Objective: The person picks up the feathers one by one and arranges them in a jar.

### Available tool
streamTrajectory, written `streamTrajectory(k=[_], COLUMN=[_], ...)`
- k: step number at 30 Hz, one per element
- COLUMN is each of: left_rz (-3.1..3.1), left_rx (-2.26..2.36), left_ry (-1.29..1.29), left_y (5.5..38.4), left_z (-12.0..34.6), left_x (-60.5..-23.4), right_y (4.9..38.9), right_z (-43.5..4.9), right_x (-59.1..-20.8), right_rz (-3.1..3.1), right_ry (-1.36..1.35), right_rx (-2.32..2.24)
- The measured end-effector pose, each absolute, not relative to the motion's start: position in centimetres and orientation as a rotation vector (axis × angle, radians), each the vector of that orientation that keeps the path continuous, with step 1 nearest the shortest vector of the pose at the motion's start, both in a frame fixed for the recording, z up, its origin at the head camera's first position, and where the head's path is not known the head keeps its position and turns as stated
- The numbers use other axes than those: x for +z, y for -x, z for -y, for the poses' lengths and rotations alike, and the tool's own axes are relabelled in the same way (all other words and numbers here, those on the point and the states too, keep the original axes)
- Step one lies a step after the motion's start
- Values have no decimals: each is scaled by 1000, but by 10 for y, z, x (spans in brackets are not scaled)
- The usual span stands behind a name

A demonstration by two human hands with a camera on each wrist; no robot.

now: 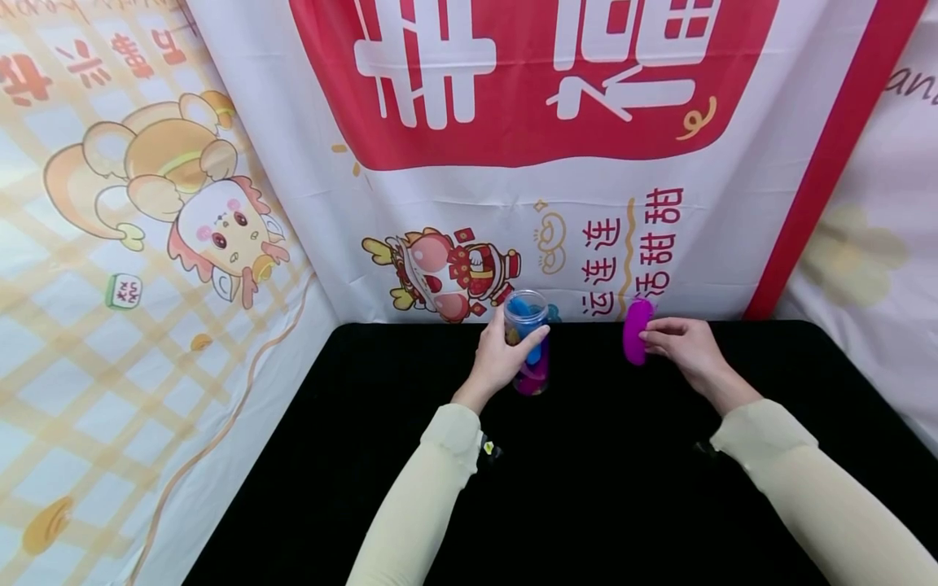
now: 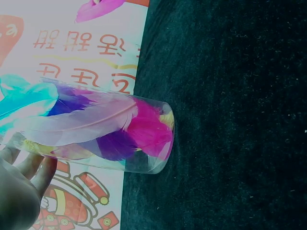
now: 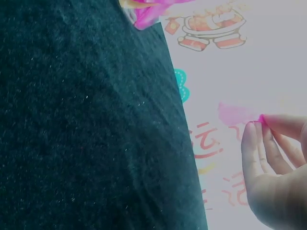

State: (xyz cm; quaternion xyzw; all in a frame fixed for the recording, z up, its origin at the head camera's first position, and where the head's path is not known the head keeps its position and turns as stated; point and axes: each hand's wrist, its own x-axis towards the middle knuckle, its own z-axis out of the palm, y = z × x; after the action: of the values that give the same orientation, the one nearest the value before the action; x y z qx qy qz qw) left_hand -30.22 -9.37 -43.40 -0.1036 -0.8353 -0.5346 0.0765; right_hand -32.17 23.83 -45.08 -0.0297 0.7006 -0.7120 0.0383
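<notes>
My left hand (image 1: 498, 354) grips a clear cylindrical jar (image 1: 538, 389) near its upper part, thumb across the front. Coloured feathers fill the jar: in the left wrist view a pale lilac feather (image 2: 96, 120), a magenta feather (image 2: 151, 132) and a turquoise feather (image 2: 29, 103) press against its wall. The head view has a blue feather (image 1: 522, 308) reaching up to the rim. To the right of the jar and apart from it, my right hand (image 1: 689, 354) pinches a magenta feather (image 1: 636, 334) between thumb and fingertips; the right wrist view shows it blurred and pale.
A black cloth-covered table (image 1: 586, 488) lies under both hands. Behind it hangs a white and red printed cloth (image 1: 454, 195), and another printed cloth (image 1: 110, 342) hangs at the left. A small teal scalloped thing (image 3: 181, 85) sits at the table's far edge, behind the jar.
</notes>
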Motion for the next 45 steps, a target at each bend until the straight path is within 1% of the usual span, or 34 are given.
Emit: streamTrajectory(k=[17,45], left_rz=[2503,2521], left_rx=[-1612,-1616], left_ry=[322,295], left_y=[302,302], left_z=[95,94], left_x=[-434,-433], right_y=[315,305], right_z=[-223,-206], right_x=[-430,-407], right_rz=[-2121,-2119], right_ry=[83,177], right_rx=[-2239,-2300])
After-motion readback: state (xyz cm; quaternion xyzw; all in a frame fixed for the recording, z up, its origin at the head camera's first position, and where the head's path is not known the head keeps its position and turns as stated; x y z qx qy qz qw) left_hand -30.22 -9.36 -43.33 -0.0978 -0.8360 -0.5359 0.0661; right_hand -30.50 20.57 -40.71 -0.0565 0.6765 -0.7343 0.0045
